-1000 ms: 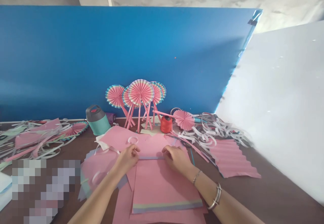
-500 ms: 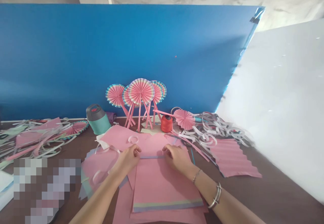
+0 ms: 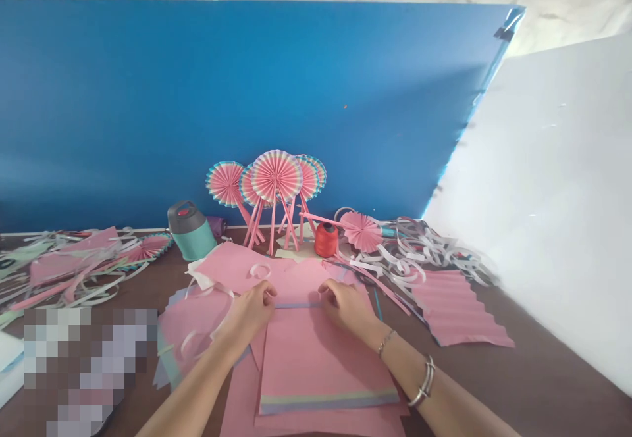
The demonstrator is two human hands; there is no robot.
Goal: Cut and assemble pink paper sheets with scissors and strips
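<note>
Pinched by left hand (image 3: 253, 308) and right hand (image 3: 348, 305), pink sheet (image 3: 323, 361), far edge; fans (image 3: 276, 177) beyond

Two hands (image 3: 254, 307), one flask (image 3: 194, 236), one spool (image 3: 326, 242), one desk (image 3: 474, 384), one panel (image 3: 247, 75) and at least seven fans (image 3: 276, 176) are showing.

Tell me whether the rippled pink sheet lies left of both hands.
No, the rippled pink sheet lies on the table to the right of the right hand.

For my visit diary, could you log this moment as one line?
left hand: at pink sheet, far edge | right hand: same edge | beyond: paper fans, red spool
</note>
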